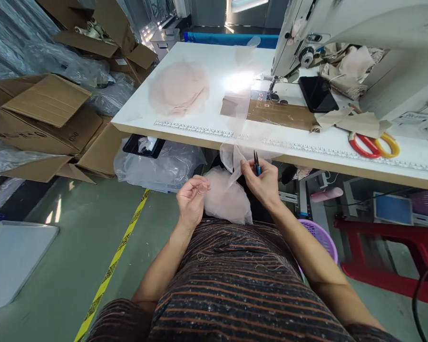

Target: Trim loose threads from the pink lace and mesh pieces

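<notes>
My right hand [263, 183] is closed around small thread snips [257, 164] with blue handles, their dark tips pointing up. Its thumb and forefinger also pinch a strip of sheer pale fabric [234, 159] just under the table edge. Left of it, my left hand [192, 199] is raised with its fingers curled and the tips pinched together; what they hold, if anything, is too small to make out. More sheer pink fabric [226, 197] lies bunched over my lap between both hands. Above, a sheer strip runs across the table edge toward the sewing machine needle area [271, 90].
A white sewing table [135, 111] carries a stack of sheer pink rounds [180, 88], a black phone [318, 94] and red-and-yellow scissors [374, 145]. Cardboard boxes [46, 99] stand left. A purple basket [321, 237] and red stool [374, 275] are right.
</notes>
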The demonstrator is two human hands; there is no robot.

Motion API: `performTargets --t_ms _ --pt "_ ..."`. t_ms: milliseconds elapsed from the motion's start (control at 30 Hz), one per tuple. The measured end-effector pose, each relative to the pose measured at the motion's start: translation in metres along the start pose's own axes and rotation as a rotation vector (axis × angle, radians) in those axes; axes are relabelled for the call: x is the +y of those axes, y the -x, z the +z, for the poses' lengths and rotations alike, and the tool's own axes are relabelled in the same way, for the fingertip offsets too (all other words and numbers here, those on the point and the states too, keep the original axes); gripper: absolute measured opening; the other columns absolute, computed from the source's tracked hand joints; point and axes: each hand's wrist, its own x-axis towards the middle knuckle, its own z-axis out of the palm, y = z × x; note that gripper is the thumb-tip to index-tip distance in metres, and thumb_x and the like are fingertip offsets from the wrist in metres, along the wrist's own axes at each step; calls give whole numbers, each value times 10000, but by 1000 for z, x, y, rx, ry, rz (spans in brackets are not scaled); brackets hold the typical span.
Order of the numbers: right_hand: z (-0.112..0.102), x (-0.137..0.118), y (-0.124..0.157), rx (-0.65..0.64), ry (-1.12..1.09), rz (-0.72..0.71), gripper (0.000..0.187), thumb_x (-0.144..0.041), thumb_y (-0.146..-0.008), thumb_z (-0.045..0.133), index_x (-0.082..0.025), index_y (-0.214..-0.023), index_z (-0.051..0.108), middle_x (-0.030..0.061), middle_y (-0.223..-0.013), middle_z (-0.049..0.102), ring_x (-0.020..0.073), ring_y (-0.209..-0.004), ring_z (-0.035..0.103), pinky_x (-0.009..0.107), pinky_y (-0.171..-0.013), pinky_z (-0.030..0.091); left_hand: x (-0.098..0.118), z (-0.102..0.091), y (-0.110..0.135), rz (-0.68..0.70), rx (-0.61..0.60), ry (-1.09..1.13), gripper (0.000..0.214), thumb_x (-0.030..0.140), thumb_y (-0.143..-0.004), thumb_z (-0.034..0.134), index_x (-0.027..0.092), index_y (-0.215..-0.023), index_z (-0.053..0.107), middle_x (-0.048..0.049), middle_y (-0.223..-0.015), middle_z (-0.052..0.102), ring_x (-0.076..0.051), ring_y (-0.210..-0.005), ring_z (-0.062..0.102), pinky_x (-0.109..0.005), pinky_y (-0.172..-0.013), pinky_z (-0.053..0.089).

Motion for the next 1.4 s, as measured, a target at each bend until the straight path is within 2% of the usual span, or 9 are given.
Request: performTargets --t_ms 133,333,433,567,700,900,1133,1267,1400 --pt "-2 3 1 -19 -54 11 418 -547 -872 614 -199 -644 570 -26 -555 495 108 -513 411 249 -498 361 0 -3 -4 -17 -18 20 376 535 -786 798 200 -680 664 -8 -737 585 -126 -698 526 -277 -760 477" --pt "-2 5 3 -81 -123 66 456 -610 -868 613 -210 -657 549 -40 -533 456 101 -473 381 255 -465 330 -4 -2 -15 -67 -179 -483 462 625 -906 598 204 -828 773 -53 -893 689 -174 -806 599 -286 -775 469" --pt "0 5 5 -86 -111 69 464 -622 -868 605 -211 -660 549 -41 -530 455 101 -471 382 254 -462 330 -10 6 -21 -157 -246 -577 448 597 -925 576 207 -871 790 -46 -915 715 -178 -807 609 -287 -767 461" --pt "-1 3 14 -84 -57 11 430 -573 -882 600 -203 -663 584 -13 -574 542 113 -508 440 258 -497 378 -22 17 -30 -295 -299 -412 315 510 -818 730 201 -802 787 -19 -817 721 -174 -807 622 -272 -754 463" --pt "-8 -3 33 131 -17 -63 401 -533 -905 582 -225 -650 560 14 -585 601 127 -508 457 275 -507 405 -26 22 -36 -380 -157 -133 273 449 -747 796 184 -797 758 -19 -837 729 -130 -755 609 -245 -744 478" --pt "-7 -6 51 190 19 -74 411 -568 -927 560 -242 -675 556 39 -602 660 145 -497 487 297 -513 429 -12 19 -35 -321 -80 120 287 445 -813 780 181 -797 668 -13 -808 698 -111 -768 646 -239 -792 522" --pt "-1 15 34 196 -22 8 417 -556 -934 555 -227 -678 567 21 -599 642 142 -518 511 283 -532 440 -3 10 -34 -295 -51 219 292 450 -821 779 199 -823 629 13 -773 688 -105 -745 681 -254 -769 554" --pt "-7 25 20 244 -81 45 403 -566 -931 565 -217 -727 574 -1 -589 602 143 -512 499 281 -504 400 -3 8 -22 -325 -111 173 277 454 -811 769 200 -875 676 -52 -995 757 -166 -902 720 -312 -835 562" --pt "-13 25 12 241 -144 37 385 -575 -922 587 -233 -754 528 -62 -512 482 121 -413 444 274 -437 342 -6 4 -9 -110 -195 48 357 491 -699 844 223 -906 731 -100 -1414 624 -320 -1324 569 -407 -981 540"
